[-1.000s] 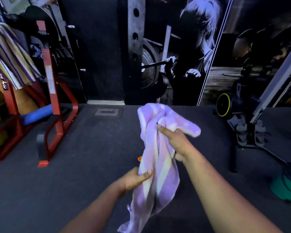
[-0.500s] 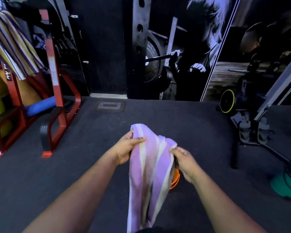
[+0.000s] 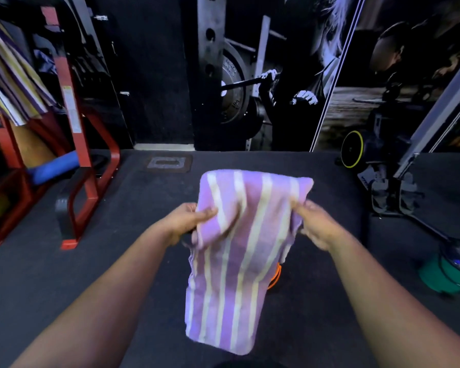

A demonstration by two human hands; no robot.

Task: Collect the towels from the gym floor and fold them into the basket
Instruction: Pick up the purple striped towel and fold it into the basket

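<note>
Holding a purple striped towel [image 3: 239,251] above the gym floor [image 3: 91,274], the left hand [image 3: 189,221] and right hand [image 3: 316,224] each pinch a side edge; matching corners squarely before doubling it over should give a neat fold.

We are getting one wide-angle view only, from a head-worn camera that is looking forward and down over both forearms. It is sitting close above the left hand [image 3: 189,221] and right hand [image 3: 318,225], which are filling the centre. At 12 o'clock it is facing a dark wall mural [image 3: 290,75]; the gym floor [image 3: 64,288] is spreading below.
</note>
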